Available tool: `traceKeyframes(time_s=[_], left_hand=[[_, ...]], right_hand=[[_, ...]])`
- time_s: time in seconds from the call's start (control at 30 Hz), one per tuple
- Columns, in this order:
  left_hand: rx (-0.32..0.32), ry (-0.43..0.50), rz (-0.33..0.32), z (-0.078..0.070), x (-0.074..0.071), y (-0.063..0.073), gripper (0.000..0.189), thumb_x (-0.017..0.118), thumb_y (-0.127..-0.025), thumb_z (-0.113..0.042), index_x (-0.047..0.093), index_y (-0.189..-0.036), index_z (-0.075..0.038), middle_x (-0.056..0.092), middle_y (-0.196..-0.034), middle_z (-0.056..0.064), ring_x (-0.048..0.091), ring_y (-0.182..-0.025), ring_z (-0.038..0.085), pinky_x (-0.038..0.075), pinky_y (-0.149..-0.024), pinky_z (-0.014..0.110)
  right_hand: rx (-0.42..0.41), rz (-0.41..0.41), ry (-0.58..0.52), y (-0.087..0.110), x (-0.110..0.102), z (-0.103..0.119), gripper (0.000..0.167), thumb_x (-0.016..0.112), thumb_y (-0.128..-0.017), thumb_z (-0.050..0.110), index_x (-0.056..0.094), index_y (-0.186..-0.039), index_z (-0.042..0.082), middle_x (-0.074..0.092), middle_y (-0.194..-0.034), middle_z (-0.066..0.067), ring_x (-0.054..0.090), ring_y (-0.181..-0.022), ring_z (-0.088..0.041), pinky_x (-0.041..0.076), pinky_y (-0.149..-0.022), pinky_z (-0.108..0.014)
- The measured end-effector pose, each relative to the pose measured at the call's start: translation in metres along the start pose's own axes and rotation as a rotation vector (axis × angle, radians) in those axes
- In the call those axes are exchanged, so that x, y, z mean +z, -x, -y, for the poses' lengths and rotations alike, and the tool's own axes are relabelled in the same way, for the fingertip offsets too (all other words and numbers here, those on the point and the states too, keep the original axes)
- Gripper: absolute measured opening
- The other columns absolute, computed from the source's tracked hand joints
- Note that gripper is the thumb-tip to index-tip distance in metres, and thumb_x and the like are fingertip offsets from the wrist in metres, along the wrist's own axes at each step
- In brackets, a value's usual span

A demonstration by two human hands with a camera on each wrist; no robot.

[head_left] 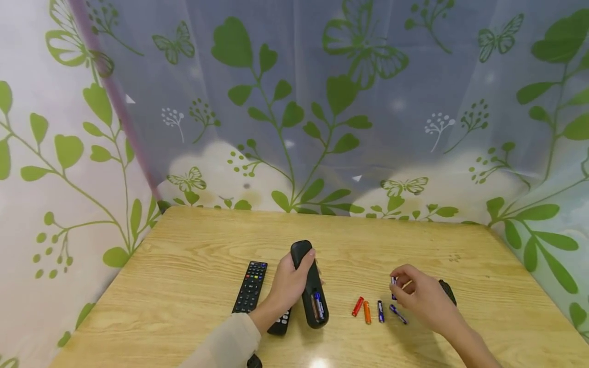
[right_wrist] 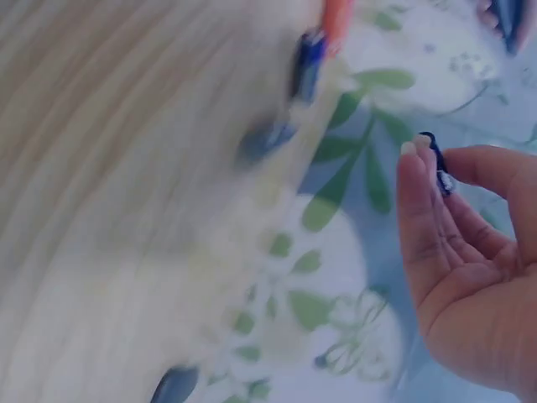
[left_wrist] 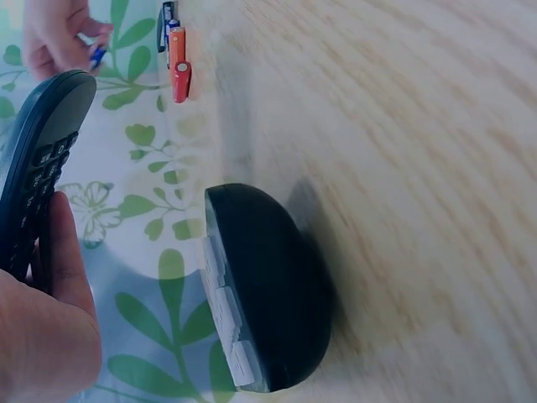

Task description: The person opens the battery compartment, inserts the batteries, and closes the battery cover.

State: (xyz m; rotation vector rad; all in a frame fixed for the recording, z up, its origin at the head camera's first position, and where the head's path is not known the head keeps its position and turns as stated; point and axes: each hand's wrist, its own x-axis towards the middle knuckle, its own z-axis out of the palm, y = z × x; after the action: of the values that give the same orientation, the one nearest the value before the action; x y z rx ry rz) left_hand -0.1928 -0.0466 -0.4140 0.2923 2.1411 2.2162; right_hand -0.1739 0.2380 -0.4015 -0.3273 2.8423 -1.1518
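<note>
My left hand (head_left: 287, 283) grips a black remote control (head_left: 314, 283), thumb on its back. The back faces up, and its uncovered battery compartment shows at the lower end with a blue battery (head_left: 319, 305) inside; whether a second lies there I cannot tell. My right hand (head_left: 428, 302) pinches another blue battery (head_left: 393, 288) between thumb and fingertips, above the table. Below and left of that hand lie a red battery (head_left: 357, 306), an orange battery (head_left: 367, 312) and two blue batteries, one upright in view (head_left: 380, 311), one slanted (head_left: 398, 314).
A black remote with coloured buttons (head_left: 252, 286) lies left of my left hand. Another dark remote with pale buttons (head_left: 279, 326) is partly hidden under my left wrist. Beyond my right hand sits a dark textured object (head_left: 447, 292). Leaf-patterned curtains (head_left: 294, 153) border the wooden table (head_left: 207, 230).
</note>
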Motion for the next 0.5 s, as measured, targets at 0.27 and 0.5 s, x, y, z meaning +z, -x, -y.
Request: traceKeyframes(time_s=[0.27,0.5], left_hand=[[-0.004,0.036,0.014,0.003,0.002,-0.001,0.044,0.047,-0.102,-0.034,0.048,-0.123,0.004,0.061,-0.092,0.022,0.068,-0.074,0.037,0.058,-0.066,0.036],[-0.005,0.073,0.014,0.0,0.005,-0.001,0.042,0.049,-0.101,-0.035,0.049,-0.119,0.003,0.06,-0.094,0.027,0.068,-0.073,0.037,0.058,-0.065,0.038]], right_hand=[[-0.116,-0.083,-0.107,0.006,0.03,0.04,0.017,0.062,-0.095,0.023,0.063,-0.11,0.015,0.064,-0.085,0.002,0.061,-0.075,-0.01,0.053,-0.059,-0.026],[-0.222,-0.087,-0.23,0.009,0.056,0.061,0.024,0.066,-0.092,0.019,0.063,-0.114,0.013,0.064,-0.086,0.004,0.063,-0.076,-0.009,0.054,-0.057,-0.025]])
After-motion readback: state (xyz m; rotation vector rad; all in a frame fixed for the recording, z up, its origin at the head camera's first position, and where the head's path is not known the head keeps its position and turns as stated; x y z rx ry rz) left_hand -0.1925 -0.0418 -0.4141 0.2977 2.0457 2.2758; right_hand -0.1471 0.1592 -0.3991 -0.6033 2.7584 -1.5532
